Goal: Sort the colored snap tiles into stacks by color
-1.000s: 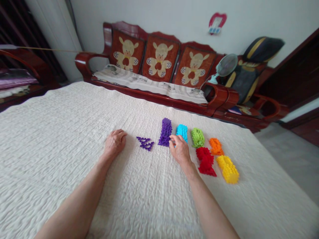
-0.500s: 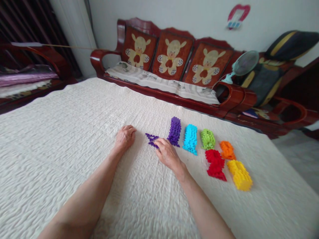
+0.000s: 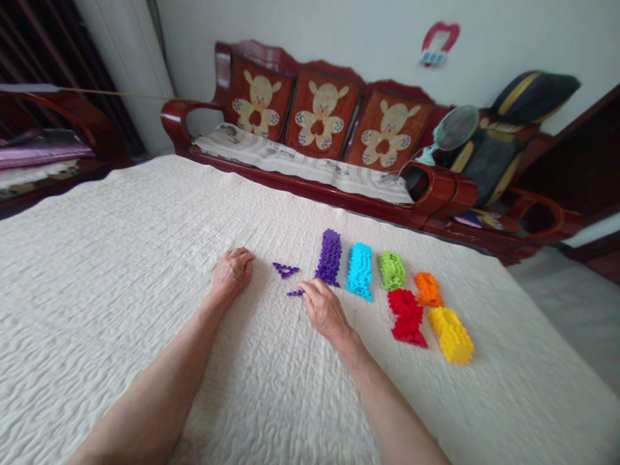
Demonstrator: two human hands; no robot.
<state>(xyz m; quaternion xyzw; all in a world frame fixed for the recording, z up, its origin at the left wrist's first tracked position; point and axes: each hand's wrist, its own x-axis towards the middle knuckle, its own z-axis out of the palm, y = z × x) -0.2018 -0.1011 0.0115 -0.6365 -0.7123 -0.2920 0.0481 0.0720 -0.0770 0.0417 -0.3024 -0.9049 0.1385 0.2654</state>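
My right hand (image 3: 323,309) pinches a small purple triangle piece (image 3: 294,292) just above the white quilt (image 3: 121,271). Another loose purple triangle piece (image 3: 285,269) lies a little beyond it. My left hand (image 3: 231,273) rests on the quilt with its fingers curled under, holding nothing I can see. To the right stand stacked rows of pieces: purple stack (image 3: 330,257), blue stack (image 3: 360,270), green stack (image 3: 391,269), orange stack (image 3: 427,289), red stack (image 3: 407,316) and yellow stack (image 3: 451,334).
A dark red wooden sofa (image 3: 310,129) with three animal-print cushions runs along the quilt's far edge. A small fan (image 3: 453,129) and bags sit at its right end. Floor shows beyond the quilt's right edge.
My right hand left the blue and purple stacks, moved left to the loose purple triangles and picked one up, drawing it toward me. My left hand stayed put.
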